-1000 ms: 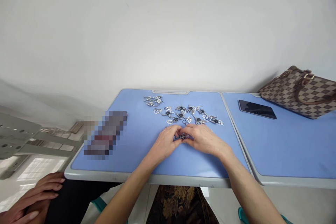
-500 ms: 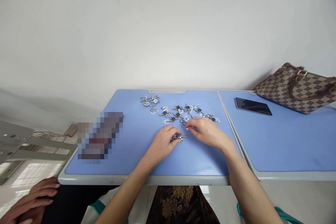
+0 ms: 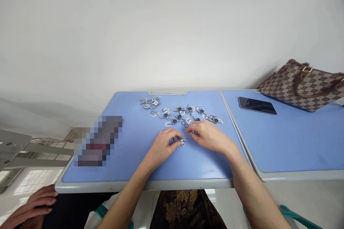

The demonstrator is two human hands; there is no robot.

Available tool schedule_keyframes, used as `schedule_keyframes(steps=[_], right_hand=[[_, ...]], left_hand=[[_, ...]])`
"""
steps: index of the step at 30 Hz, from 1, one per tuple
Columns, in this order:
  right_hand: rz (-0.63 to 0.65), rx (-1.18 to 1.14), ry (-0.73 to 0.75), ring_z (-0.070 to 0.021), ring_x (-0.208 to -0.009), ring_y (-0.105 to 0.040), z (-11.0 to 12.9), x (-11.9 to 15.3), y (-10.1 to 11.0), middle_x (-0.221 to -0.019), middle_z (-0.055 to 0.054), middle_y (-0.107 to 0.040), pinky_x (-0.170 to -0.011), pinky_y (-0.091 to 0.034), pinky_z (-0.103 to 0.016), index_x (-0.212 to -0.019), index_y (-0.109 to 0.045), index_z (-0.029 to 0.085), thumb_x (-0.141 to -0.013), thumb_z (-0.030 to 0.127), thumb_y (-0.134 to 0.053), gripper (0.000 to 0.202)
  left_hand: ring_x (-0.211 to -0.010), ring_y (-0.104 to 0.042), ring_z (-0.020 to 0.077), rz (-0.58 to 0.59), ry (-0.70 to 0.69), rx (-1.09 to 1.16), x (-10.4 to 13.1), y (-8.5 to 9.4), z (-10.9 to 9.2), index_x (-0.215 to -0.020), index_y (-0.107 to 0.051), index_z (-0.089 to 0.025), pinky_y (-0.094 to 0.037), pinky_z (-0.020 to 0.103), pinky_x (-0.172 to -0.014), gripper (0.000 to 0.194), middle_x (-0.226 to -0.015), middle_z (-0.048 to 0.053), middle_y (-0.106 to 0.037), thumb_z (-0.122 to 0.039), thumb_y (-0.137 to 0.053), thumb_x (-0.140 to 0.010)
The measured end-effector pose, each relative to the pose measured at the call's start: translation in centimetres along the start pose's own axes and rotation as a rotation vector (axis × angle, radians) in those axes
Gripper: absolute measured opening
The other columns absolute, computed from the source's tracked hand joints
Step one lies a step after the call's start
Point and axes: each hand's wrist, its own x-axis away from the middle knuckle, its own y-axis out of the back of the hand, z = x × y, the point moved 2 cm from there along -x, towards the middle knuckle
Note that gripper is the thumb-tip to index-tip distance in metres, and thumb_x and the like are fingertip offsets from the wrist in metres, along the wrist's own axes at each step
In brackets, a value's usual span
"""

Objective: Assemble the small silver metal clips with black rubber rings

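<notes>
My left hand (image 3: 165, 146) rests on the blue desk with thumb and fingers pinched on a small metal fitting (image 3: 181, 140). This fitting has a round body, a thin rod pointing right and a little ring at its near side. Just right of it, my right hand (image 3: 208, 135) is closed, fingertips down, on a small silvery metal piece (image 3: 192, 132), mostly hidden by the fingers. Thin dark rings (image 3: 185, 124) lie by its fingertips. Beyond both hands are several similar fittings with black round discs (image 3: 180, 116) and flat silvery plates.
A pile of silvery metal parts (image 3: 150, 103) lies at the back left. A dark phone (image 3: 257, 105) and a checkered handbag (image 3: 303, 86) are on the adjoining desk. A pixelated object (image 3: 100, 141) lies at left. Another person's hand (image 3: 34, 205) rests below the desk's left corner.
The whole view has shifted slightly, with the desk things a little further left. My left hand keeps its pinch on the fitting. The right fingers have curled slightly more over the silvery piece.
</notes>
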Motion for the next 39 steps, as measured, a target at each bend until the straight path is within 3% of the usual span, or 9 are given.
schedule_keyframes(steps=[14, 17, 23, 26, 35, 39], right_hand=[[-0.098, -0.033, -0.117, -0.0179, -0.085, -0.066, -1.1, -0.7, 0.4, -0.097, -0.004, -0.073, -0.074, -0.042, -0.028, -0.100, -0.071, 0.020, -0.093, 0.015, -0.052, 0.021], [-0.083, -0.015, -0.136, -0.0173, -0.085, -0.065, -1.3, -0.7, 0.6, -0.095, -0.004, -0.071, -0.073, -0.041, -0.026, -0.098, -0.071, 0.020, -0.092, 0.013, -0.053, 0.020], [0.025, 0.088, -0.159, -0.0190, -0.083, -0.066, -1.3, -0.6, 0.2, -0.101, -0.005, -0.068, -0.070, -0.041, -0.027, -0.103, -0.070, 0.022, -0.089, 0.023, -0.062, 0.016], [0.079, 0.173, -0.170, -0.0198, -0.079, -0.066, -1.2, -0.8, -0.3, -0.102, -0.006, -0.067, -0.067, -0.041, -0.028, -0.103, -0.070, 0.021, -0.089, 0.022, -0.062, 0.016], [0.078, 0.167, -0.153, -0.0199, -0.080, -0.065, -0.9, -1.1, -1.1, -0.099, -0.009, -0.068, -0.066, -0.040, -0.027, -0.097, -0.065, 0.017, -0.088, 0.014, -0.060, 0.011], [-0.002, 0.007, -0.160, -0.0187, -0.078, -0.064, -0.7, -1.2, -0.7, -0.087, -0.005, -0.071, -0.069, -0.040, -0.027, -0.090, -0.068, 0.019, -0.089, 0.012, -0.058, 0.013]], left_hand=[[-0.091, -0.061, 0.0195, -0.003, 0.040, 0.069, 0.0, 0.4, -0.2, -0.096, -0.067, -0.023, -0.045, 0.036, -0.088, 0.015, -0.094, 0.002, -0.066, -0.022, -0.063, -0.082], [-0.085, -0.061, 0.0185, -0.110, 0.078, 0.167, -0.1, 0.8, 0.4, -0.094, -0.067, -0.022, -0.048, 0.033, -0.082, 0.015, -0.090, 0.002, -0.067, -0.026, -0.063, -0.081], [-0.074, -0.061, 0.0171, -0.481, 0.263, 0.326, -0.1, 2.5, 2.6, -0.083, -0.066, -0.019, -0.049, 0.031, -0.073, 0.018, -0.078, 0.002, -0.068, -0.037, -0.063, -0.079], [-0.073, -0.061, 0.0164, -0.558, 0.286, 0.369, 0.0, 2.9, 3.2, -0.084, -0.066, -0.019, -0.049, 0.029, -0.071, 0.018, -0.077, 0.002, -0.067, -0.036, -0.065, -0.077], [-0.075, -0.059, 0.0155, -0.522, 0.233, 0.310, 0.1, 2.3, 2.4, -0.085, -0.066, -0.020, -0.048, 0.028, -0.074, 0.014, -0.079, 0.001, -0.065, -0.033, -0.062, -0.082], [-0.076, -0.060, 0.0160, -0.488, 0.165, 0.249, 0.0, 2.1, 1.1, -0.090, -0.067, -0.021, -0.048, 0.029, -0.074, 0.014, -0.082, 0.001, -0.066, -0.032, -0.060, -0.085]])
